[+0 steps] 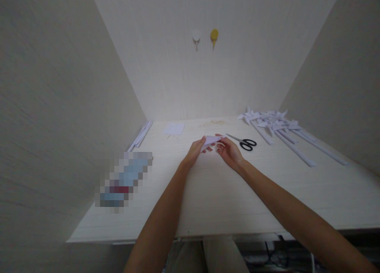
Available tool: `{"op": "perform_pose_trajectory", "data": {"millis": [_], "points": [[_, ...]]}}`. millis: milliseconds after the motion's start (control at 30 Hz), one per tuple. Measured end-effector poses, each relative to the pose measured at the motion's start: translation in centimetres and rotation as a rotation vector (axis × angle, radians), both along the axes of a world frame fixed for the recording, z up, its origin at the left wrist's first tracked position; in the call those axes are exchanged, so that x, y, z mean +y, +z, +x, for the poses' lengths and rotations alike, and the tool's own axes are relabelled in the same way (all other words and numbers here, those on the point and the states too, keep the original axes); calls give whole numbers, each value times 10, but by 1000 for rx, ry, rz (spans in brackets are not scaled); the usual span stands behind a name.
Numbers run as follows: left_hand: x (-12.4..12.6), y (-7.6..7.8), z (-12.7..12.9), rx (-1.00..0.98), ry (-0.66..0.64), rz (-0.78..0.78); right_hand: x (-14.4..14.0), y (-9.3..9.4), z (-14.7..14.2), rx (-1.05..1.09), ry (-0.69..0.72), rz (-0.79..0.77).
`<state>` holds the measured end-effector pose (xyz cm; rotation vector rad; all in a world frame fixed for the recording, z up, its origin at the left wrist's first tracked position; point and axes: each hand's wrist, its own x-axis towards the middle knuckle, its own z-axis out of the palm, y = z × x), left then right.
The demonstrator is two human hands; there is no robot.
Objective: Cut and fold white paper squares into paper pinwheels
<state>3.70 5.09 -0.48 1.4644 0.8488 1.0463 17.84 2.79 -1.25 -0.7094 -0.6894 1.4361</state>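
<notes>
A folded piece of white paper [211, 140] is held up over the middle of the table between both hands. My left hand [196, 151] grips its left end, thumb on top and fingers underneath. At the right end my right hand [229, 151] pinches the paper between thumb and fingers. Just right of that hand lie scissors [247, 144] with black handles, their blades pointing to the upper left. Parts of the fingers are hidden behind the paper.
White paper pinwheels [274, 120] with rolled paper sticks lie piled at the right. A flat paper sheet [174, 128] and rolled paper sticks [141, 135] lie at the back left. A pixelated item [126, 182] sits at the left edge. Two hooks [214, 35] hang on the back wall.
</notes>
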Motion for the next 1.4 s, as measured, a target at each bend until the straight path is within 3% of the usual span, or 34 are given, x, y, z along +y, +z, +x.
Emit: {"op": "perform_pose_trajectory", "data": {"millis": [367, 667, 1100, 1400], "points": [[6, -9, 0, -67, 263, -34, -1, 0, 0, -28, 11, 59], [9, -10, -2, -89, 341, -84, 2, -2, -1, 16, 20, 64], [6, -8, -2, -111, 339, -51, 3, -3, -4, 18, -63, 37], [2, -5, 0, -129, 212, -39, 4, -7, -4, -4, -42, 32]]}}
